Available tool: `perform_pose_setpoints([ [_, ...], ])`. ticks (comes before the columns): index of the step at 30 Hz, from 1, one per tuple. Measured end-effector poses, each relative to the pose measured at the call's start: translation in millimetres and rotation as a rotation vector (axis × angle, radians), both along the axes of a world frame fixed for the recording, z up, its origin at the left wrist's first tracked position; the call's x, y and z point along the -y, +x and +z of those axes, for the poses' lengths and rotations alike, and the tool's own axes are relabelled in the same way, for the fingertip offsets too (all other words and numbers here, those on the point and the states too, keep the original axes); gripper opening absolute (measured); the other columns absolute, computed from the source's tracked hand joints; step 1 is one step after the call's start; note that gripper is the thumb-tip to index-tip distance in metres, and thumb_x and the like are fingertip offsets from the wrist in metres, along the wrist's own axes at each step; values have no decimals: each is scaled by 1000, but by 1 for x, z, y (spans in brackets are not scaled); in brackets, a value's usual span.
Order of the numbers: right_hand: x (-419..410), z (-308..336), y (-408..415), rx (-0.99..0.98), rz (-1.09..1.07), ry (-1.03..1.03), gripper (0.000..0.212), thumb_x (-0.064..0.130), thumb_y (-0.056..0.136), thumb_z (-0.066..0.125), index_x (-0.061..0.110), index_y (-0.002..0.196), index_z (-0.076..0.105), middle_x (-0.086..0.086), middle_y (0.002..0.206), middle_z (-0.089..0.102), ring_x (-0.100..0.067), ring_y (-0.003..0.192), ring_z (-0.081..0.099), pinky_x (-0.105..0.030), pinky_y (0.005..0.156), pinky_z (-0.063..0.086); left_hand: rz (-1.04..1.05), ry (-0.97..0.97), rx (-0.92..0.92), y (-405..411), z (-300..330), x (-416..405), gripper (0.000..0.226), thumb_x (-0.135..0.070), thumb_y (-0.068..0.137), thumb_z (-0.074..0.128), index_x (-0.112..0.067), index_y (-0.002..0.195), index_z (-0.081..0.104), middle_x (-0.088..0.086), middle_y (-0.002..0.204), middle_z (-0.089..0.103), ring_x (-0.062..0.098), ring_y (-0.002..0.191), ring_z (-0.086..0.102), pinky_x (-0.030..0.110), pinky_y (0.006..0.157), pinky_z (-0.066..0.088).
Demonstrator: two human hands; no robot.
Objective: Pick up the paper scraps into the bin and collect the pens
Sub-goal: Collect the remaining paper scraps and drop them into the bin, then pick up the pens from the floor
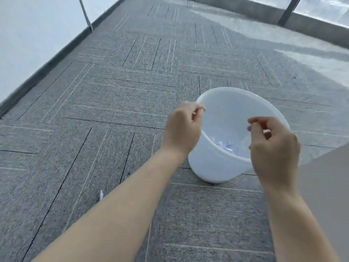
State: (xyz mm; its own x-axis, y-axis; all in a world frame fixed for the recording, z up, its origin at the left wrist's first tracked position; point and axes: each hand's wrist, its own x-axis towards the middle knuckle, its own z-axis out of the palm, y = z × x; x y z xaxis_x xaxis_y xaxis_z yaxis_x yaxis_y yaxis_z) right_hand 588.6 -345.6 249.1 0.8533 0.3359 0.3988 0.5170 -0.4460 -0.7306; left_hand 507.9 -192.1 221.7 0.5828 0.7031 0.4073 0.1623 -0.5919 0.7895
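Observation:
A white plastic bin [217,167] stands on the grey carpet, and several white paper scraps [223,145] lie at its bottom. My left hand [182,127] hovers at the bin's left rim with thumb and fingers pinched together; nothing shows in it. Over the bin's right side, my right hand [273,146] has its fingers curled and its fingertips pinched. A pale patch shows between those fingers; whether it is a scrap or the bin behind is unclear. A small white object [101,194] lies on the carpet left of my left forearm, partly hidden. No pen is clearly in view.
Grey striped carpet tiles [113,91] cover the floor. A white wall with a dark skirting [47,63] runs along the left, and windows [321,8] line the far right. A beige surface [330,186] juts in at the right edge.

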Motion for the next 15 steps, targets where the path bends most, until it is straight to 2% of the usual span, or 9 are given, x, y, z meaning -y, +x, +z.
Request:
perform_pose_setpoints([
  [3,-26,-7,-29,-17,174,75,17,13,94,56,22,95,70,13,72,67,-9,56,59,-25,60,45,118,-45,-4,-55,-27,-17,16,-16,94,51,-16,92,67,-10,78,58,1,66,50,17,59,37],
  [6,-60,-37,-67,-130,401,8,13,13,93,59,20,93,70,7,66,64,-13,54,55,-28,54,43,243,-118,-251,-122,-79,-29,16,-16,95,48,-17,92,64,-8,84,59,-3,73,50,15,60,35],
  [9,-89,-86,-106,-202,588,-269,13,18,95,56,19,96,68,8,67,63,-13,55,54,-30,53,43,350,-228,-532,-188,-135,-30,14,-17,94,48,-16,91,62,2,94,61,14,77,52,26,63,41],
  [12,-107,-134,-135,-208,676,-646,19,31,97,48,21,105,61,2,87,69,-22,74,61,-34,62,51,415,-330,-773,-233,-168,-22,8,-26,92,52,-18,93,53,5,101,56,21,79,52,34,69,46],
  [13,-111,-148,-143,-194,680,-763,23,36,97,46,20,108,58,0,93,68,-24,81,62,-36,64,52,434,-353,-844,-243,-174,-18,15,-31,91,55,-18,96,51,5,103,54,22,82,52,36,71,47],
  [15,-117,-170,-155,-180,649,-936,39,49,96,44,17,116,50,-3,97,66,-27,85,63,-35,60,48,474,-394,-930,-255,-182,-10,32,-40,88,59,-16,107,48,5,109,51,23,92,52,35,75,44],
])
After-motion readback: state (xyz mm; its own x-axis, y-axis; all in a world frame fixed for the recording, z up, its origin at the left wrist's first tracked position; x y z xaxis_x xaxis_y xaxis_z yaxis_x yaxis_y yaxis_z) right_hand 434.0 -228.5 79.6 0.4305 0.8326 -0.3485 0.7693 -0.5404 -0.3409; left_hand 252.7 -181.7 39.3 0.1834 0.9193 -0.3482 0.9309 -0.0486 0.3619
